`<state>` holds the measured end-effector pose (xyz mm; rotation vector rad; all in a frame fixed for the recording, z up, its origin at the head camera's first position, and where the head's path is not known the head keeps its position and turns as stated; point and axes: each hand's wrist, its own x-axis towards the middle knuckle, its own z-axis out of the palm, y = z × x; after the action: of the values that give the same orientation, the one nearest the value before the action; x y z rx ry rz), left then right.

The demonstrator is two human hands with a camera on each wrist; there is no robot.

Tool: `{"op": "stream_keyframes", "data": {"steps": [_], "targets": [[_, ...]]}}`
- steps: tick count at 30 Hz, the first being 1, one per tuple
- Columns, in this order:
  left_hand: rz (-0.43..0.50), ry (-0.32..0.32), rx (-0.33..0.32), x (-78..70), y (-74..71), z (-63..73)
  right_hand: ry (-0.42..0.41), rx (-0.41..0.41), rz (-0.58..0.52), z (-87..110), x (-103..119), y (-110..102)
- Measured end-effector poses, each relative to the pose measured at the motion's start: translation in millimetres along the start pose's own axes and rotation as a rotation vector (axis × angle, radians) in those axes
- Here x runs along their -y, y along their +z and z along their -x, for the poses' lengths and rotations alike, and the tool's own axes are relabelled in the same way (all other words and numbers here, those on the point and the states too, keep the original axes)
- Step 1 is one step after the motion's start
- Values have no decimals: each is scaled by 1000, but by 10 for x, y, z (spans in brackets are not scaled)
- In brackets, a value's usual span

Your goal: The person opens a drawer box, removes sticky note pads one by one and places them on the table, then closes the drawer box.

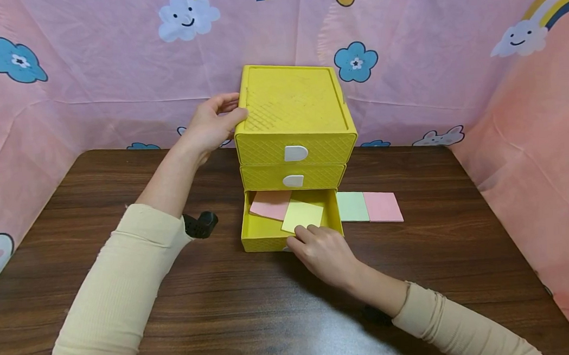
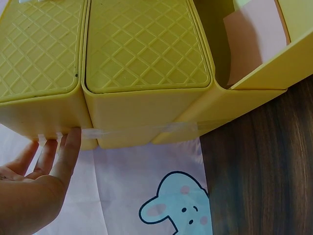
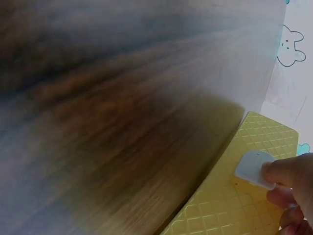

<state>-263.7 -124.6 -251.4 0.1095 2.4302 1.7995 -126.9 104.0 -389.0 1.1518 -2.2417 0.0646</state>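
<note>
A yellow three-drawer box (image 1: 292,101) stands on the table, its bottom drawer (image 1: 263,230) pulled out and the upper two closed. In that drawer lie a pink sticky note (image 1: 270,203) and a yellow sticky note (image 1: 302,215). My left hand (image 1: 212,122) rests against the box's left side near the top; in the left wrist view its fingertips (image 2: 73,139) touch the side wall. At the front of the drawer, my right hand (image 1: 325,253) pinches the white drawer handle (image 3: 255,168), with the thumb on it in the right wrist view.
Green sticky notes (image 1: 352,206) and pink sticky notes (image 1: 383,207) lie side by side on the dark wooden table (image 1: 214,312), right of the drawer. A printed pink cloth (image 1: 275,31) hangs behind the box and along both sides.
</note>
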Motion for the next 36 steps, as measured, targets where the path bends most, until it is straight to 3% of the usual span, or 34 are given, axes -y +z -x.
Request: {"op": "stream_keyframes", "data": {"steps": [36], "targets": [[41, 7, 6, 4, 9, -6, -65, -46, -7, 59, 173, -141]]}}
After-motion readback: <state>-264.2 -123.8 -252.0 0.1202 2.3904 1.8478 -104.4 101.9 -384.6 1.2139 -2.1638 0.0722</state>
